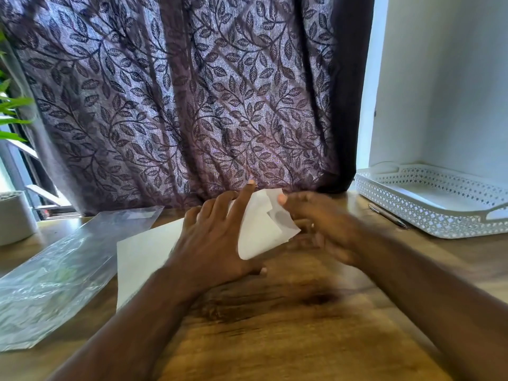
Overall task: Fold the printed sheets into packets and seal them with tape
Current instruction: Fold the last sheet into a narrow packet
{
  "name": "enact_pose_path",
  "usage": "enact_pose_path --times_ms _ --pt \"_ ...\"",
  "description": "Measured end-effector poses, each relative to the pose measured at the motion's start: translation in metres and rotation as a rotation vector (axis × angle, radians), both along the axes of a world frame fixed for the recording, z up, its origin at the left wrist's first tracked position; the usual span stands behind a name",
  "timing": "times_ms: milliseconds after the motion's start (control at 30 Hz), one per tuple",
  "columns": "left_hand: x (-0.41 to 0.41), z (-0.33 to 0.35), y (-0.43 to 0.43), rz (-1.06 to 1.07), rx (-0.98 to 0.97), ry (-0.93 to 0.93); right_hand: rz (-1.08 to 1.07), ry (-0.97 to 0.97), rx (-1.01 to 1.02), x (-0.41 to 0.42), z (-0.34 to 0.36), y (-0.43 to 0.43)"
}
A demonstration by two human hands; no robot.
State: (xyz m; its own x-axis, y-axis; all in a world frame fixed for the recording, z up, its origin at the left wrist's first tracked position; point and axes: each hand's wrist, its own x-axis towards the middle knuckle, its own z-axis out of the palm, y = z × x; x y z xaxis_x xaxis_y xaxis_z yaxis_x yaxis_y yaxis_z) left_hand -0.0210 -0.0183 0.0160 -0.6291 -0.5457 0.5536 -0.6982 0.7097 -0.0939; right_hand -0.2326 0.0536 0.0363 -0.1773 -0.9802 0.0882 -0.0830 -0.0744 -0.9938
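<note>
A white sheet of paper (143, 251) lies on the wooden table (275, 325), its right part lifted and curled over. My left hand (211, 243) lies on the sheet with spread, straight fingers, the index finger raised. My right hand (321, 224) is blurred and pinches the raised corner of the sheet between thumb and fingers. No tape is in view.
A clear plastic sleeve (55, 276) lies at the left of the table. A white perforated tray (428, 213) stands at the back right, with a pen (387, 215) in front of it. A white pot (13, 215) stands far left. A leaf-patterned curtain (178, 105) hangs behind.
</note>
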Motion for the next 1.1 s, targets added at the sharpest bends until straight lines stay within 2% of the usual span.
enact_pose_path --times_ms 100,300,433,533,567,633,700,767,833,967,1100 --pt "-0.001 -0.001 0.001 0.017 0.005 -0.006 0.114 -0.060 0.044 0.015 -0.007 -0.001" --pt "0.003 0.001 -0.008 0.030 0.189 -0.006 -0.032 -0.036 0.009 0.012 -0.010 -0.008" --pt "0.012 0.005 -0.020 0.067 0.442 0.198 -0.144 -0.059 -0.033 -0.001 -0.008 -0.015" --pt "0.014 0.003 -0.024 0.088 0.469 0.310 -0.254 -0.080 -0.088 -0.014 -0.010 -0.021" --pt "0.012 0.001 -0.024 0.052 0.528 0.374 -0.276 -0.093 -0.100 -0.018 -0.012 -0.022" --pt "0.004 0.000 -0.018 -0.120 0.814 0.567 -0.277 -0.150 -0.111 -0.024 -0.014 -0.025" --pt "-0.001 0.000 -0.006 -0.282 1.062 0.671 -0.237 -0.182 -0.101 -0.025 -0.017 -0.027" --pt "-0.006 0.001 0.000 -0.308 1.150 0.671 -0.192 -0.169 -0.088 -0.025 -0.019 -0.027" --pt "-0.010 -0.002 0.002 -0.292 1.222 0.765 -0.144 -0.130 -0.079 -0.020 -0.020 -0.025" --pt "-0.013 -0.002 -0.002 -0.244 1.228 0.985 0.009 -0.083 -0.056 -0.007 -0.019 -0.019" --pt "-0.009 -0.002 -0.010 -0.210 1.164 1.047 0.073 -0.054 -0.032 0.001 -0.023 -0.020"
